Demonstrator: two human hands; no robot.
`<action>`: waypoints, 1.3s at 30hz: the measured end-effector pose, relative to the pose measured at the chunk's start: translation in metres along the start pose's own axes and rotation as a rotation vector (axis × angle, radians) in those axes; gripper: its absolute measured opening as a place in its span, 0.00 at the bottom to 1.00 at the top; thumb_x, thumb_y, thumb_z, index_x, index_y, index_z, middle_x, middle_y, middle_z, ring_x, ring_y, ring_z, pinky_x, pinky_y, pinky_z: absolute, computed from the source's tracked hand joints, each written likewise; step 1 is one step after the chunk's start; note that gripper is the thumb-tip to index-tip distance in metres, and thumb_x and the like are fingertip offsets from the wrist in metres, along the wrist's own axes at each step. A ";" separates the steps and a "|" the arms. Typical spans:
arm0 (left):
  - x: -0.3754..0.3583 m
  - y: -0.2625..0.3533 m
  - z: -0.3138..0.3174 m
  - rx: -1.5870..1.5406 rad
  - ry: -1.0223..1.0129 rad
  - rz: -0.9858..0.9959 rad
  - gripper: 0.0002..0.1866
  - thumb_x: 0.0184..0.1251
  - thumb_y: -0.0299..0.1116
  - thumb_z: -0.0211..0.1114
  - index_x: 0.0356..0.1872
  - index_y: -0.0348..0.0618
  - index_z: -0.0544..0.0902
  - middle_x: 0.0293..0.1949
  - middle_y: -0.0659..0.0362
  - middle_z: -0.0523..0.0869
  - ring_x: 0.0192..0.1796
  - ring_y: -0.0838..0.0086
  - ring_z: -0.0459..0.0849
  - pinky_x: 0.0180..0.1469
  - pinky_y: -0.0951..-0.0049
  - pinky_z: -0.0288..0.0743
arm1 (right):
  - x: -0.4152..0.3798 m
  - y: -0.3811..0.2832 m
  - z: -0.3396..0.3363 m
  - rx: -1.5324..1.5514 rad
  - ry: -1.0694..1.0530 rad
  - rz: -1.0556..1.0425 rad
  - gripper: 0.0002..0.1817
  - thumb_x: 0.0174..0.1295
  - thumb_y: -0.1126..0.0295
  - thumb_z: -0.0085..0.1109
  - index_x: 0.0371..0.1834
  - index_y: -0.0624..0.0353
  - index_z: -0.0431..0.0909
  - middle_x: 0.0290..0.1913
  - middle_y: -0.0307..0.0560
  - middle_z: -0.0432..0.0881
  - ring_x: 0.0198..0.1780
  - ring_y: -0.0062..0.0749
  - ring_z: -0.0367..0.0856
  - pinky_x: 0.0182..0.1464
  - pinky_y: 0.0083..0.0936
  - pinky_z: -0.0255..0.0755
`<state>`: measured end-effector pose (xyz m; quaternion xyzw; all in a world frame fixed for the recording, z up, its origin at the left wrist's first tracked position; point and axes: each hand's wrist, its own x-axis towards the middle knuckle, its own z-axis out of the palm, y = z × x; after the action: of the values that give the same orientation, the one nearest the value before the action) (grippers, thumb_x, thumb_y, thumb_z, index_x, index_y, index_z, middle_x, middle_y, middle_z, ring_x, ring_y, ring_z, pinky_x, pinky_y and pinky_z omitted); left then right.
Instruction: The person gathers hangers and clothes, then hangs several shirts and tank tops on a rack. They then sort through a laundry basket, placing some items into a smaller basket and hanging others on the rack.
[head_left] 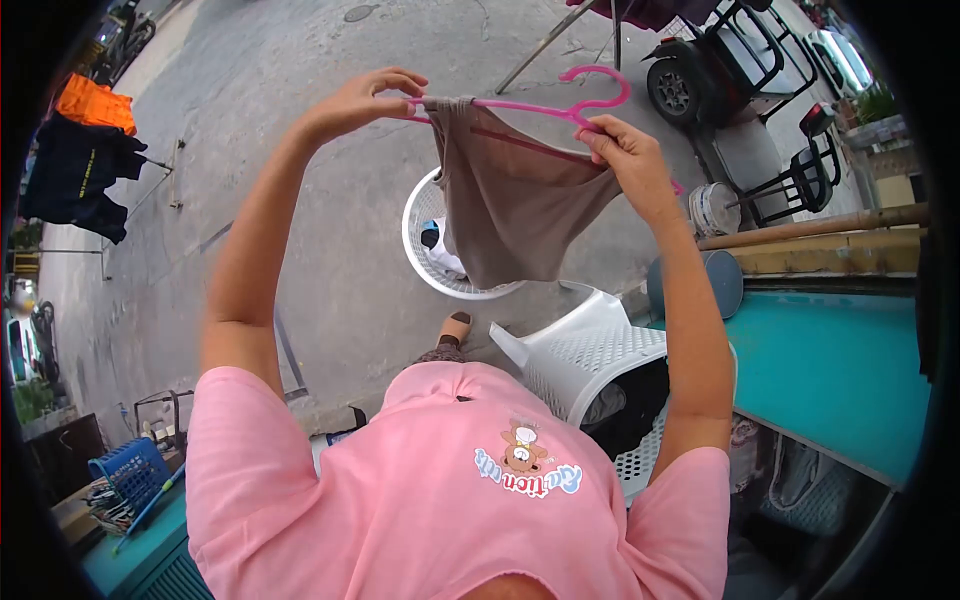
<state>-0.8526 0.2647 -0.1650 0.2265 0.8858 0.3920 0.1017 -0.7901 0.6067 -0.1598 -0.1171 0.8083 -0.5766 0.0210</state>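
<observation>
A pink plastic clothes hanger (530,107) is held up in front of me, its hook pointing to the upper right. From it hangs a grey-brown sleeveless top (510,215), one shoulder bunched over the hanger's left arm. My left hand (365,103) is closed on the left end of the hanger, beside that shoulder. With thumb and fingers, my right hand (630,162) pinches the top's other shoulder against the hanger, below the hook. The hanger's right tip shows just past this hand. Below the top, partly covered by it, stands a round white laundry basket (412,225) with white clothing inside.
A white perforated plastic chair (600,345) with dark clothes on it is close at my right. Beyond it lies a teal tabletop (840,370). Dark clothes (80,175) hang at the left. A wheeled vehicle (690,90) and a bucket (714,208) stand farther right.
</observation>
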 end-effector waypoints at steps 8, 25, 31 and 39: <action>-0.071 0.018 0.086 0.081 -0.130 -0.005 0.13 0.61 0.33 0.57 0.44 0.38 0.77 0.35 0.52 0.83 0.39 0.65 0.81 0.42 0.68 0.72 | -0.059 0.037 0.048 -0.119 -0.054 0.003 0.10 0.53 0.72 0.60 0.36 0.68 0.78 0.32 0.44 0.79 0.30 0.24 0.73 0.33 0.17 0.66; -0.090 0.057 0.058 0.104 0.460 0.102 0.07 0.54 0.25 0.61 0.35 0.40 0.78 0.29 0.55 0.81 0.29 0.63 0.79 0.31 0.73 0.71 | -0.017 -0.041 0.042 -0.427 0.136 -0.371 0.06 0.49 0.72 0.61 0.32 0.56 0.80 0.28 0.38 0.78 0.34 0.31 0.73 0.41 0.27 0.64; -0.099 0.045 0.072 0.123 0.451 0.133 0.07 0.53 0.24 0.62 0.34 0.39 0.78 0.28 0.55 0.81 0.28 0.65 0.80 0.30 0.73 0.71 | -0.036 -0.046 0.047 -0.512 0.165 -0.423 0.06 0.50 0.72 0.60 0.33 0.53 0.80 0.29 0.36 0.77 0.35 0.30 0.73 0.43 0.28 0.63; -0.127 0.019 0.129 0.032 0.278 0.010 0.07 0.53 0.26 0.62 0.35 0.41 0.78 0.29 0.55 0.82 0.28 0.64 0.81 0.29 0.72 0.72 | -0.078 -0.001 0.065 -0.509 0.088 -0.202 0.07 0.49 0.72 0.61 0.32 0.55 0.80 0.30 0.37 0.79 0.37 0.31 0.75 0.44 0.29 0.63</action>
<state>-0.6894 0.2983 -0.2372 0.1763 0.8964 0.4057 -0.0277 -0.7035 0.5624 -0.1890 -0.1735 0.9115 -0.3587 -0.1021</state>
